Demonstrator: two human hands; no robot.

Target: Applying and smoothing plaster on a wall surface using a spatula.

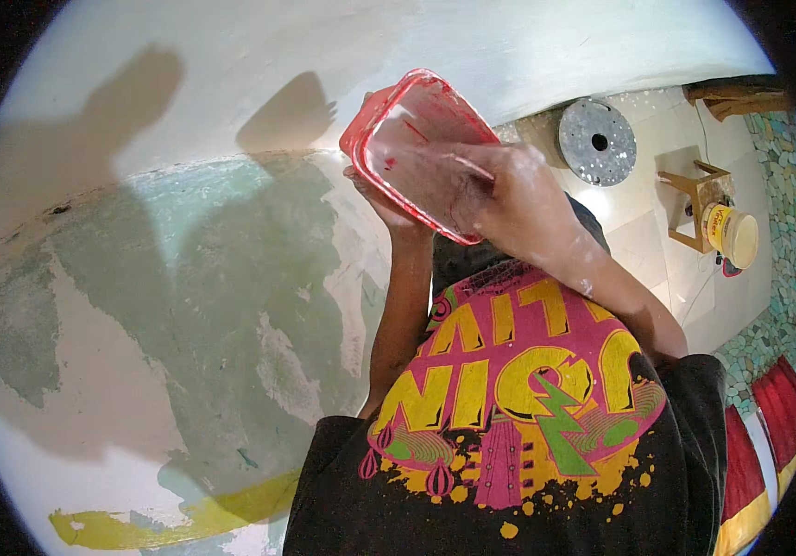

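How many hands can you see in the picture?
2. The left hand holds up the red tub, which partly hides its fingers. The right hand is at the tub's opening. No other hand shows.

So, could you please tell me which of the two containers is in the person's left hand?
The red, squarish tub, held up by the left hand; the other, a round yellow bucket, is over by the wooden stool.

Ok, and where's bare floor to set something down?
Bare tile lies between your right forearm, the speckled grey disc and the wooden stool; another patch, below the yellow bucket in the picture, borders the pebble strip. It's crowded around stool and bucket, and at the red tub in your left hand.
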